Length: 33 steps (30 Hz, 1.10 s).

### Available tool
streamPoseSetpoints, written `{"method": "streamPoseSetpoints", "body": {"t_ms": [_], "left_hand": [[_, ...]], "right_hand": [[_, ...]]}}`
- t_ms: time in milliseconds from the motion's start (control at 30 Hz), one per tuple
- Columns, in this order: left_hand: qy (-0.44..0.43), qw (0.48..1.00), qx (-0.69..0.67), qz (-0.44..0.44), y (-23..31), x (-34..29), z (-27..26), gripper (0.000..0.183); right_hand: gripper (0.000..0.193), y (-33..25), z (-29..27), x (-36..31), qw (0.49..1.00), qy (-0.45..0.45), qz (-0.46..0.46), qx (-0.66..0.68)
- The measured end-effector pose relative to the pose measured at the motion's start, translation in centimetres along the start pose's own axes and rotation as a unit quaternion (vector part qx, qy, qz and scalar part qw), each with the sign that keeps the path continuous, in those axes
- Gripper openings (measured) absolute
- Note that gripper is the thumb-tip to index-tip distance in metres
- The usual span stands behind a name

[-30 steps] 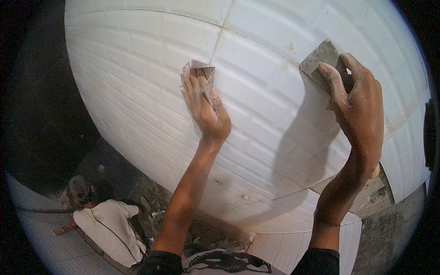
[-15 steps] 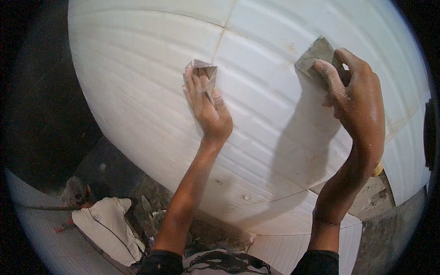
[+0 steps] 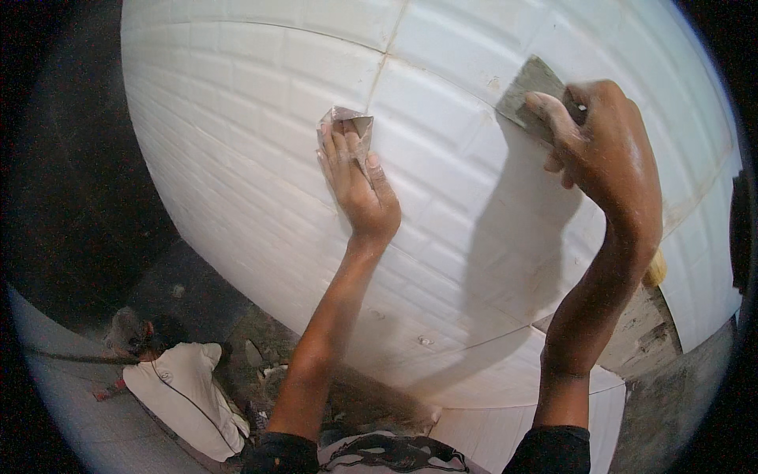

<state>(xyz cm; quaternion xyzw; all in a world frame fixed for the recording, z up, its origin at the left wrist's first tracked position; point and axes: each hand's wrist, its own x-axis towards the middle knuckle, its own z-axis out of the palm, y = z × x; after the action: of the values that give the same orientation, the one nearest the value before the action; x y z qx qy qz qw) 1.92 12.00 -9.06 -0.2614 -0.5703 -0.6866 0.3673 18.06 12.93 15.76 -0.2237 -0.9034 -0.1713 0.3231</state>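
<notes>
A wall of white tiles (image 3: 260, 150) with raised brick-like bands and thin brownish joints rises before me. My left hand (image 3: 359, 186) lies against it with fingers extended, holding a crumpled, folded grey-brown sheet (image 3: 362, 126) to the surface; its material I cannot make out. Dust whitens the fingertips. Higher up on the right, my right hand (image 3: 604, 150) grips a flat, square grey scraper (image 3: 535, 80), the thumb on its face and the other fingers mostly behind. The scraper's corner is close to a tile joint, and the arm casts a broad shadow on the tiles.
At the lower left another person in a pale shirt (image 3: 185, 395) is bent low. Debris (image 3: 272, 371) lies on the dark floor nearby. Bare grey wall (image 3: 643, 332) shows at the lower right beside the tile edge, near something yellow (image 3: 655, 270).
My right hand has shifted slightly left and turned, carrying the scraper a little left and up across the tiles. My left hand and its sheet stay nearly where they were.
</notes>
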Motion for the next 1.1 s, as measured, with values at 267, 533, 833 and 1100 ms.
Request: {"method": "streamPoseSetpoints", "body": {"t_ms": [267,533,833,1100], "left_hand": [[0.004,1.0,-0.014,-0.01,0.7,0.3,0.1,0.058],[-0.02,0.997,0.069,0.031,3.9,4.0,2.4,0.055],[0.002,0.986,0.081,0.145,10.6,4.5,4.5,0.049],[-0.017,0.985,0.1,0.138,11.2,5.8,4.5,0.054]], "right_hand": [[0.044,1.9,1.2,-0.6,0.998,0.046,-0.034,-0.022],[0.025,3.5,1.5,-9.8,0.955,0.138,0.165,0.206],[0.027,11.1,2.3,-28.3,0.857,0.185,0.336,0.344],[0.042,15.1,-0.3,-32.5,0.886,-0.066,0.413,0.2]]}}
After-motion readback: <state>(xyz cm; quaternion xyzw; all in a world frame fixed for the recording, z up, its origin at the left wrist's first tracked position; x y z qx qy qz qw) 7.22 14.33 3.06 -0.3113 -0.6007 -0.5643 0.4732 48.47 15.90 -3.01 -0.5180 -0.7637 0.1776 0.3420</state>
